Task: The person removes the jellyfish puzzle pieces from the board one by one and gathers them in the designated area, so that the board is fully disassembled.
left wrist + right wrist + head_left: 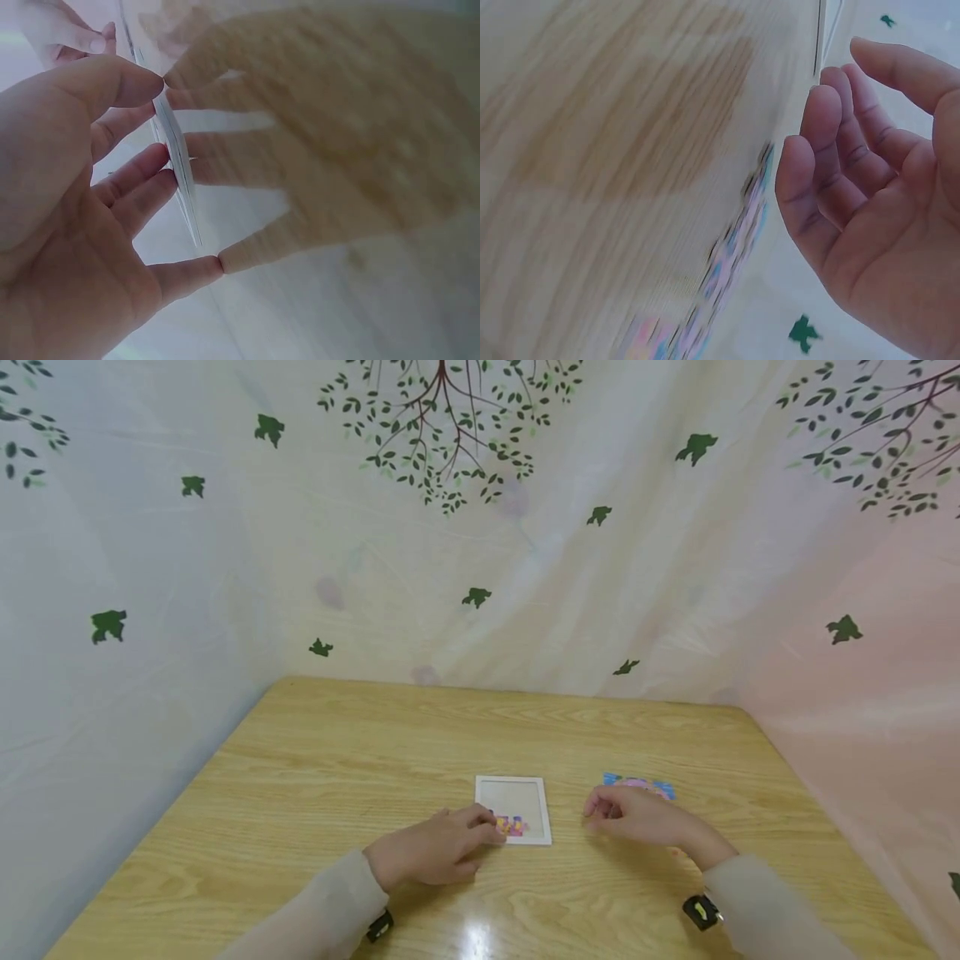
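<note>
A white-rimmed puzzle tray [546, 810] lies on the table, with a few joined pink, yellow and purple jigsaw pieces [514, 827] in its near left part. My left hand [437, 847] rests at the tray's left side, fingers spread and touching its edge [177, 150] and the tabletop. To the right of the tray, my right hand [641, 817] hovers over the table with fingers loosely bent; nothing shows between thumb and fingers in the right wrist view. Just beyond it lie blue and pink jigsaw pieces [613, 778], partly covered by that hand in the head view.
The wood-grain table [337, 752] reaches back to a pale curtain [390, 610] printed with leaves and branches, which also hangs at both sides. A small pinkish piece [677, 852] shows beneath the right wrist. Each wrist wears a black device [701, 912].
</note>
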`<control>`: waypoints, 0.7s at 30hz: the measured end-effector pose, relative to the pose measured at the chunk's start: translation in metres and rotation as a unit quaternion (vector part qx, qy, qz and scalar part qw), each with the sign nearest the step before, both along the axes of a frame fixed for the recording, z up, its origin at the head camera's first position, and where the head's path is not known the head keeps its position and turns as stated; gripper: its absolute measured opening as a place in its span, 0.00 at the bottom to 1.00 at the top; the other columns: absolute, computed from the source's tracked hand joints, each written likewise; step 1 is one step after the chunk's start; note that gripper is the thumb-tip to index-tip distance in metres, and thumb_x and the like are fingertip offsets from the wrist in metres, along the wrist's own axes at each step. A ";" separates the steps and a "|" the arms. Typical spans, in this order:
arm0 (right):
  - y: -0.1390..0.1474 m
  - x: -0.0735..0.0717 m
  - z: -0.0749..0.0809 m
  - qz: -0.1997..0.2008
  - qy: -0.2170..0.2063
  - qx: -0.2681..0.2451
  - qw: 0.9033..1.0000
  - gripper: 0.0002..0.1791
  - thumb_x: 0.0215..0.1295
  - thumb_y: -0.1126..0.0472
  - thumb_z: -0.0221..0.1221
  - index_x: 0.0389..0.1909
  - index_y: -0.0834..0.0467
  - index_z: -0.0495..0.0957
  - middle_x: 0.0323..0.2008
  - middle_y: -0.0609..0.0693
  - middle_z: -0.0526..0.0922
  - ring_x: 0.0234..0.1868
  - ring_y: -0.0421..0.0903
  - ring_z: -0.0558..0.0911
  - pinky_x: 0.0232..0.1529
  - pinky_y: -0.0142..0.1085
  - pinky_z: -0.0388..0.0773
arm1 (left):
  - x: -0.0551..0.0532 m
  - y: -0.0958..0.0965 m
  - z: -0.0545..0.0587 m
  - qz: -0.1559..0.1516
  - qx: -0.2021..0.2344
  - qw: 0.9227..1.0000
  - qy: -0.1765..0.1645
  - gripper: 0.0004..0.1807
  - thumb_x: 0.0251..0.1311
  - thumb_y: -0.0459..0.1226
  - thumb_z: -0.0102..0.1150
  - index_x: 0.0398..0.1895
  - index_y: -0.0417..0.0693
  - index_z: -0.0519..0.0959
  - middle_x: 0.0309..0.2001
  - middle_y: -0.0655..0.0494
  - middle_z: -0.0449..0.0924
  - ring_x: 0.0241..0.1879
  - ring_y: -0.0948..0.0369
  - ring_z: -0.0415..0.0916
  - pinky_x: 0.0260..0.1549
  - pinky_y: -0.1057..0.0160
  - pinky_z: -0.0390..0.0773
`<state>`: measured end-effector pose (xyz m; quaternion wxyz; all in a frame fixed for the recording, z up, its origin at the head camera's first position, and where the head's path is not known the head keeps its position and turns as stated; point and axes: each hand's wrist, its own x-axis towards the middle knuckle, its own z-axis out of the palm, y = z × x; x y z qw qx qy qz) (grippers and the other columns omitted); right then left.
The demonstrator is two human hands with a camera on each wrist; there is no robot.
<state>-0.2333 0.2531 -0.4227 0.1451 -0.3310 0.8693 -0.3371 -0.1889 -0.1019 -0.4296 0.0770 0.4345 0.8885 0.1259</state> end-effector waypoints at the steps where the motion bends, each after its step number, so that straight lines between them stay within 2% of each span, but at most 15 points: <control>1: -0.006 -0.001 0.000 0.002 -0.007 0.001 1.000 0.09 0.73 0.57 0.64 0.46 0.58 0.81 0.34 0.43 0.80 0.33 0.36 0.76 0.33 0.30 0.76 | 0.000 0.000 0.000 -0.001 0.003 1.000 0.001 0.23 0.68 0.33 0.61 0.66 0.51 0.77 0.66 0.49 0.73 0.63 0.58 0.74 0.62 0.43 0.76; 7: -0.044 -0.003 -0.002 0.009 -0.045 0.000 0.999 0.10 0.70 0.59 0.66 0.47 0.60 0.82 0.36 0.45 0.81 0.34 0.38 0.78 0.34 0.30 0.77 | -0.001 -0.003 0.000 -0.021 0.017 0.999 0.021 0.23 0.67 0.33 0.62 0.65 0.49 0.78 0.63 0.49 0.76 0.60 0.57 0.76 0.59 0.54 0.78; 12: -0.069 -0.005 -0.001 0.021 -0.021 0.018 0.999 0.14 0.67 0.58 0.69 0.49 0.59 0.84 0.39 0.44 0.84 0.35 0.36 0.79 0.38 0.31 0.78 | -0.001 -0.004 0.001 -0.015 0.007 1.000 0.016 0.24 0.68 0.35 0.62 0.67 0.51 0.78 0.65 0.49 0.75 0.63 0.57 0.75 0.64 0.54 0.75; 16: -0.082 -0.005 -0.001 0.034 0.002 0.018 0.999 0.19 0.65 0.57 0.70 0.53 0.62 0.84 0.42 0.47 0.82 0.36 0.37 0.77 0.38 0.32 0.77 | -0.002 -0.006 0.000 -0.029 0.007 0.999 0.029 0.24 0.69 0.35 0.62 0.68 0.49 0.78 0.66 0.48 0.75 0.66 0.54 0.74 0.66 0.53 0.74; 21: -0.092 -0.004 -0.004 0.030 -0.004 0.017 0.999 0.23 0.66 0.56 0.70 0.58 0.63 0.83 0.46 0.50 0.80 0.38 0.38 0.77 0.39 0.31 0.78 | -0.002 -0.009 0.001 -0.038 0.009 0.999 0.027 0.24 0.70 0.35 0.62 0.69 0.48 0.77 0.67 0.46 0.74 0.67 0.52 0.73 0.66 0.52 0.74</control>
